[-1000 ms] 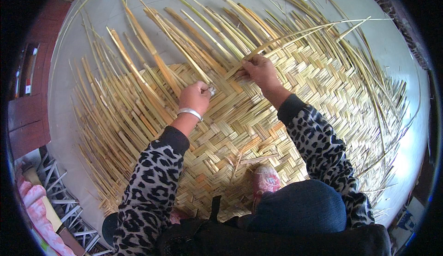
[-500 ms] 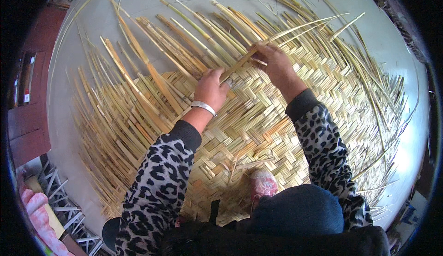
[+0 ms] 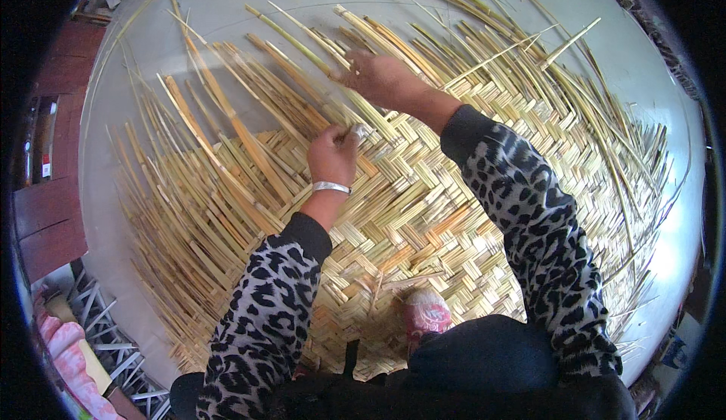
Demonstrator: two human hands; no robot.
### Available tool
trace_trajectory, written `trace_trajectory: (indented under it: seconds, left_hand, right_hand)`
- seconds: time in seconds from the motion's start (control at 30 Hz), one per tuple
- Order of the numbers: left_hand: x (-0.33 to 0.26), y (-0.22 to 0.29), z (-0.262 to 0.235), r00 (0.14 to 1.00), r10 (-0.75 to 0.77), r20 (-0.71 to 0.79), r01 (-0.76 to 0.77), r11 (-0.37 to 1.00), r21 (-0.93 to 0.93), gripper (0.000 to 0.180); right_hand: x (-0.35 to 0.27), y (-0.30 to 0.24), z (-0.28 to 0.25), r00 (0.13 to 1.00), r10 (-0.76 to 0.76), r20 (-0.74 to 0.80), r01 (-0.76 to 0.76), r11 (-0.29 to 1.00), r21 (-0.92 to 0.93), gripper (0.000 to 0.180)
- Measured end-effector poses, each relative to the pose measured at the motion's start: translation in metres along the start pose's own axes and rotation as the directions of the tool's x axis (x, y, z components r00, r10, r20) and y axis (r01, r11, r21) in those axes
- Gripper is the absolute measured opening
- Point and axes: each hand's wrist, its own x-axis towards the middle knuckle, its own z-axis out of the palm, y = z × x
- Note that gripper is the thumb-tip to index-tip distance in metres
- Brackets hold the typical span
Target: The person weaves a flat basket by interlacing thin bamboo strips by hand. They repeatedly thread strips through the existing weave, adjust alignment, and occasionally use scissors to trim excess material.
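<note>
A broad pale-yellow mat of flat woven reed strips (image 3: 423, 216) lies spread over the light grey floor (image 3: 227, 11), its herringbone weave finished in the middle and loose strips fanning out at the far edge. The person's left hand (image 3: 333, 154), a silver bangle (image 3: 331, 187) on its wrist, is curled closed, pinching a small pale strip end at the weave's edge. The right hand (image 3: 378, 78) reaches farther out, fingers bent down among the loose yellow strips (image 3: 302, 49); whether it grips one I cannot tell.
</note>
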Motion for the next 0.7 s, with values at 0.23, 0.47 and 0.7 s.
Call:
trace_trajectory:
  seconds: [0.23, 0.47, 0.7]
  left_hand:
    - [-0.007, 0.005, 0.007, 0.943, -0.333, -0.012, 0.304, 0.874, -0.379, 0.016]
    - [-0.004, -0.028, 0.011, 0.986, -0.128, 0.109, 0.154, 0.952, -0.266, 0.020]
    - [0.002, -0.042, 0.011, 0.987, -0.064, 0.146, 0.069, 0.997, -0.031, 0.022]
  right_hand:
    - [0.002, 0.017, 0.024, 0.910, 0.151, 0.387, -0.201, 0.975, 0.092, 0.050]
    - [-0.008, 0.010, 0.007, 0.879, 0.103, 0.466, -0.334, 0.830, 0.447, 0.049]
    - [-0.036, 0.030, -0.024, 0.983, 0.133, 0.130, -0.183, 0.563, 0.806, 0.026]
